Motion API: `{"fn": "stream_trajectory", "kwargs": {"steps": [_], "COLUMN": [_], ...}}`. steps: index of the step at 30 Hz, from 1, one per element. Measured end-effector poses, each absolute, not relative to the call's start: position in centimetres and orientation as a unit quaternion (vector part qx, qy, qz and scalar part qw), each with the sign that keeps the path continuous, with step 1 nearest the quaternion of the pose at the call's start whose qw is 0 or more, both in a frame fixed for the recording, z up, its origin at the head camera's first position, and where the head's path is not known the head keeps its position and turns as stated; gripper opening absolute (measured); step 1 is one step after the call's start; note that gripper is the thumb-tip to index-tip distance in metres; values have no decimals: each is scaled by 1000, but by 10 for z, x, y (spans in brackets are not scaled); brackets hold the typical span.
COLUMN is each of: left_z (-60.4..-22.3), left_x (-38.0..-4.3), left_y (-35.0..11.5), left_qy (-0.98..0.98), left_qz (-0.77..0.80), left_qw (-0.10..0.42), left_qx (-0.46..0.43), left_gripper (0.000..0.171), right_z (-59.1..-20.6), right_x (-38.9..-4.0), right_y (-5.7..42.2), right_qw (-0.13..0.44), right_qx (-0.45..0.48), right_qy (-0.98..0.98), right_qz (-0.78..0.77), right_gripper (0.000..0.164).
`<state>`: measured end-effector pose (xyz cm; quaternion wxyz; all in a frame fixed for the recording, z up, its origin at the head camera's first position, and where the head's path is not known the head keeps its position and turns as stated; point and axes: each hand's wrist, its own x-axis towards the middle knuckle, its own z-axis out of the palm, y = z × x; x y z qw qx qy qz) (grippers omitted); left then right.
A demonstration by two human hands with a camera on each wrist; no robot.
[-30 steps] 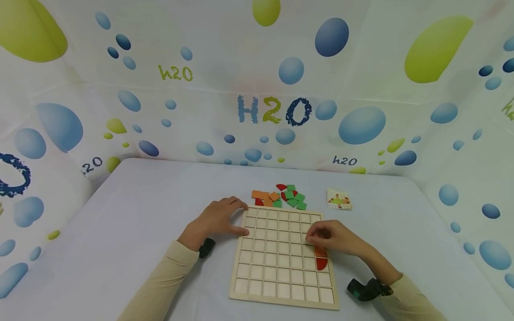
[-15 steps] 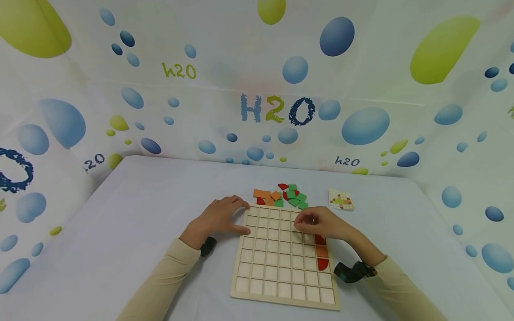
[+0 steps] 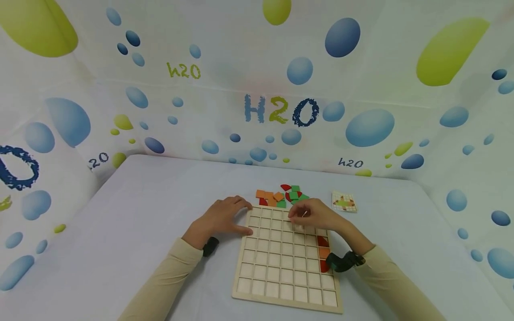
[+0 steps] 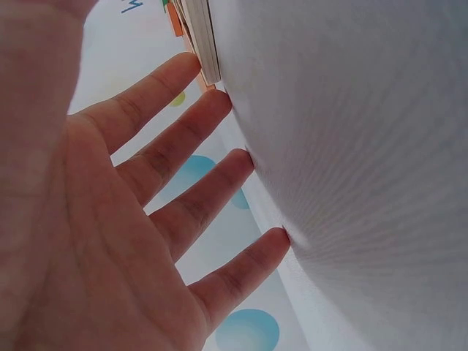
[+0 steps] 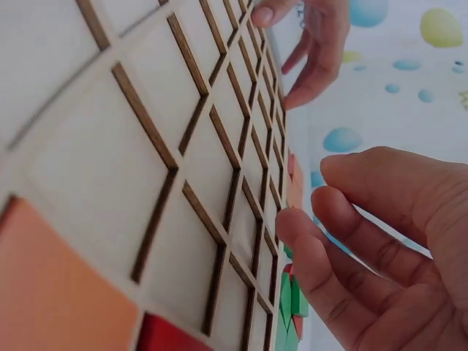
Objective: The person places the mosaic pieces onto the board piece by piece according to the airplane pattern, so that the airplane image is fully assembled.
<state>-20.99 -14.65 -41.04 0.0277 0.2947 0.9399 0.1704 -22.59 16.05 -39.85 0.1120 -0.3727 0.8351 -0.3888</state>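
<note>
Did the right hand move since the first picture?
Yes. Against the wooden board, the right hand has gone farther forward and a bit left, away from the orange tile set in it and nearer the loose green tiles.

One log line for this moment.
left hand: touching left edge of grid board; right hand: empty, near far edge; seated: orange tile between two red tiles; loose tiles: beyond it
</note>
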Motion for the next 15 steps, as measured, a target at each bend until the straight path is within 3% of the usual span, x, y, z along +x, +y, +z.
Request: {"fn": "stream_trajectory", "kwargs": {"steps": [15], "left_z": [-411], "left_x": [-210], "left_y": [-148], "left_qy": [938], "left_qz": [171], "left_qw": [27], "left_qx": [299], "left_gripper": [63], "right_z": [-399], "right_x": [-254], "right_y": [151], "right_qw": [97], "right_qx": [-362], "right_qy": [838], "right_qz": [-396], "right_gripper": [11]}}
